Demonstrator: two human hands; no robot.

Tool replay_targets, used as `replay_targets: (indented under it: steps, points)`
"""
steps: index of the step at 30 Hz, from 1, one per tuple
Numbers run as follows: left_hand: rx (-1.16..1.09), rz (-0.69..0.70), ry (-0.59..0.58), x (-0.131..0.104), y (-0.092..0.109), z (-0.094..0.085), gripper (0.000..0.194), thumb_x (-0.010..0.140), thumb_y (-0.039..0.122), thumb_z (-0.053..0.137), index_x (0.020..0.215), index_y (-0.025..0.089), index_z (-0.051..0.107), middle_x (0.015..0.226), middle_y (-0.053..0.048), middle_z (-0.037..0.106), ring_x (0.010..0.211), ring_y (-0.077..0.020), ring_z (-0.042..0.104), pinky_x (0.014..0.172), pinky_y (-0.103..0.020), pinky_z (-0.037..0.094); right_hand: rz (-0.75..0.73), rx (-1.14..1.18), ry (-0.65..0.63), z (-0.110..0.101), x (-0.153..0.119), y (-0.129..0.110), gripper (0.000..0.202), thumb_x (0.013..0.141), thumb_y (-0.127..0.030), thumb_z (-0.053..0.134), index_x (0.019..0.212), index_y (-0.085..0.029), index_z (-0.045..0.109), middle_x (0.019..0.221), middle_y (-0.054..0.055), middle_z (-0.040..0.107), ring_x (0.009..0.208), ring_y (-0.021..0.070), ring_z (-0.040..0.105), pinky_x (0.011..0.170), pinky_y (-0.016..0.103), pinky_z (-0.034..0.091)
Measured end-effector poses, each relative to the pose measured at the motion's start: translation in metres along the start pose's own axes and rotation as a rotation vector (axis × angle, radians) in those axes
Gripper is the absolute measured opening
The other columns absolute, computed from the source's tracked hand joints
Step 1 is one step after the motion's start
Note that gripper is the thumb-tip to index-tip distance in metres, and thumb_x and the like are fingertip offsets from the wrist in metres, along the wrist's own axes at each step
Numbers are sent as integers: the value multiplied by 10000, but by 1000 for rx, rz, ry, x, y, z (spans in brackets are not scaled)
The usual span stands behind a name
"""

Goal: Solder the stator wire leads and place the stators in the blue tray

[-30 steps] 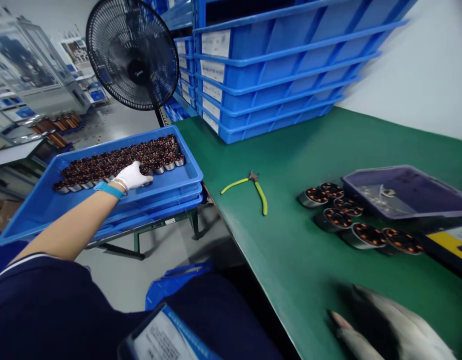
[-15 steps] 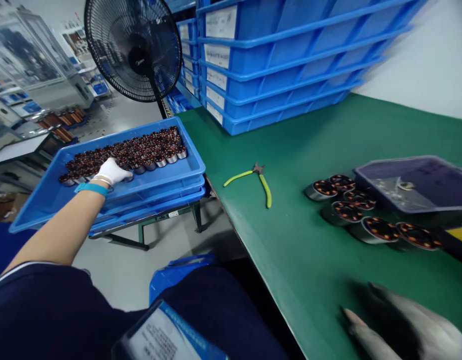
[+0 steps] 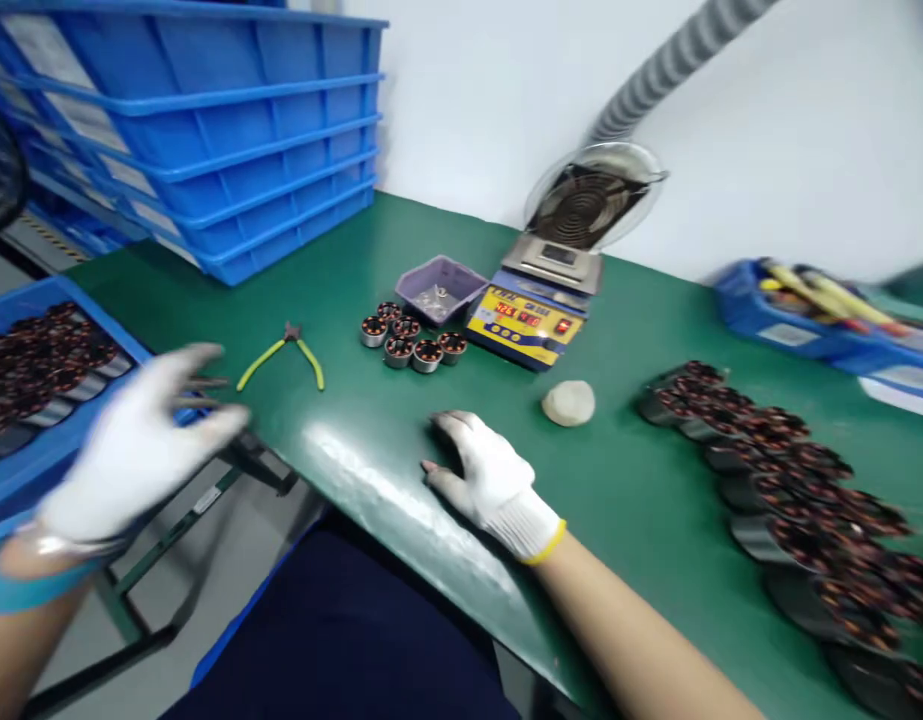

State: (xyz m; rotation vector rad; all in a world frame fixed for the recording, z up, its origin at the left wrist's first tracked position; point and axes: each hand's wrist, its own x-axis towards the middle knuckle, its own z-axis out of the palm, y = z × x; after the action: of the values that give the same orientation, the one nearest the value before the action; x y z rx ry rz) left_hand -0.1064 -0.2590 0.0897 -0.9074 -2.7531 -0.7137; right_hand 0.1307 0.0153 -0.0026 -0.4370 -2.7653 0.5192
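Observation:
My left hand (image 3: 142, 435), white-gloved and slightly blurred, is over the right edge of the blue tray (image 3: 142, 345) of copper-wound metal parts (image 3: 45, 365). Its fingers are spread, and no part shows between them. On the green table (image 3: 341, 430), my right hand (image 3: 480, 470) rests with curved fingers, thumb apart and nothing visible in it. Green-handled cutters (image 3: 291, 335) lie opened between the tray and several wound parts (image 3: 399, 350). Behind these parts sits a purple bin (image 3: 468, 285) with small pieces in it.
Blue crates (image 3: 281, 150) are stacked at the back left. A yellow-and-blue device (image 3: 525, 325) with a lit display stands behind a whitish lump (image 3: 569, 403). Rows of wound parts (image 3: 798, 480) occupy the right side, near blue bins (image 3: 791, 335) of tools.
The view has swung right. My left hand has left the parts in the tray and moved toward the table, its fingers now spread. My right hand shows more fully, on the tabletop.

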Motion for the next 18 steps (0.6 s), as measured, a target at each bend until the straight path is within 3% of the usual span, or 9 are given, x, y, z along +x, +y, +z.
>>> replay_targets:
  steps: [3,4,7,10,14,16,18]
  points:
    - [-2,357,-299,21,81,61,770,794,531,653,1461,181,487,1531,-121,510,1349,-318,547,1122,-406,468,26,13,-17,-1,-3,-3,564,865,-399,632,1351,-116,593,1328,171,639,1187,314,643,989,442,569]
    - [20,377,-352,30,103,77,777,817,526,645,1484,172,461,1533,-136,497,1339,-317,556,1103,-394,479,30,15,-14,-1,-5,-3,566,866,-398,634,1357,-121,590,1335,169,634,1191,312,640,991,440,567]
    - [164,378,-276,52,144,108,771,818,538,654,1469,166,477,1497,-177,503,1268,-373,587,1024,-446,513,46,6,37,1,-8,0,582,864,-397,638,1377,-128,576,1392,171,597,1257,317,600,1037,446,538]
    - [261,412,-196,75,154,120,884,731,593,718,1465,168,471,1529,-199,454,1284,-435,536,989,-495,518,149,-13,97,3,4,4,677,838,-396,667,1449,-148,511,1517,171,485,1339,342,539,1076,460,510]
    - [276,463,-398,115,148,132,1094,595,685,773,1501,180,423,1572,-203,397,1280,-413,560,1011,-437,513,365,-35,64,0,51,5,859,802,-448,708,1562,-272,350,1662,133,252,1233,367,615,981,502,559]
    - [259,531,-500,131,145,137,1034,627,681,747,1480,174,454,1494,-190,493,1239,-371,607,1007,-397,516,372,-52,27,-1,76,3,842,819,-473,688,1564,-302,334,1656,119,256,1213,360,626,973,505,557]
    - [249,576,-530,138,143,139,922,691,652,704,1453,178,494,1394,-175,577,1194,-353,642,985,-391,528,346,-81,2,-1,94,1,765,841,-491,658,1528,-296,384,1593,125,346,1200,353,628,966,496,554]
